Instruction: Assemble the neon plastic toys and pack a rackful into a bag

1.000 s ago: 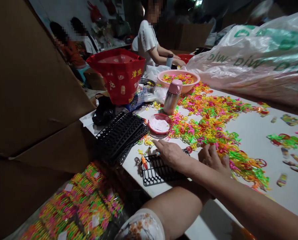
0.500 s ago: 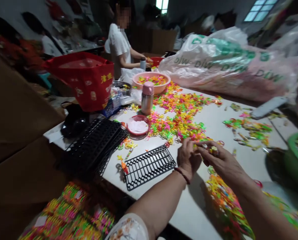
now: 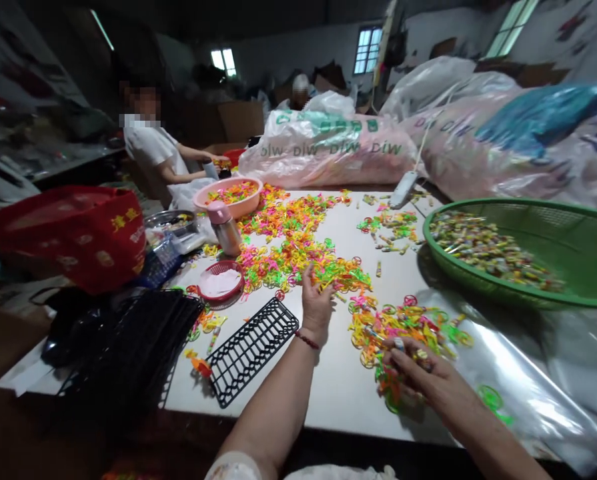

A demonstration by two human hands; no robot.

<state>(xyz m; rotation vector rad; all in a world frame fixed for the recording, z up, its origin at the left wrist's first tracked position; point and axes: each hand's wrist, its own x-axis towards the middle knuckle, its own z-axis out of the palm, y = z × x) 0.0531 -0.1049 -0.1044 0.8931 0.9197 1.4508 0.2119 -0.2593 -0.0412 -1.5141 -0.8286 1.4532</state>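
My left hand (image 3: 317,305) is at the near edge of a heap of colourful small plastic pieces (image 3: 298,220), its thumb and fingers apart and touching the heap. Some of these pieces have wheel-like rings. My right hand (image 3: 418,370) is closed on a few small tubes with pale ends (image 3: 421,355), above a second, nearer pile of plastic pieces (image 3: 403,320). Left of my left forearm lies a black plastic grid rack (image 3: 253,350). An orange and yellow piece (image 3: 198,364) rests at the rack's left end.
A green basket (image 3: 508,301) with many small tubes stands at right, beside clear plastic sheeting (image 3: 523,373). At left are stacked black racks (image 3: 128,353), a red bag (image 3: 78,233), a flask (image 3: 224,230), a red dish (image 3: 241,287) and a pink basin (image 3: 255,200). A co-worker (image 3: 153,147) works behind.
My hands have moved apart: the left to the heap, the right back toward me with the small tubes. The view has swung right, bringing more of the green basket into sight.
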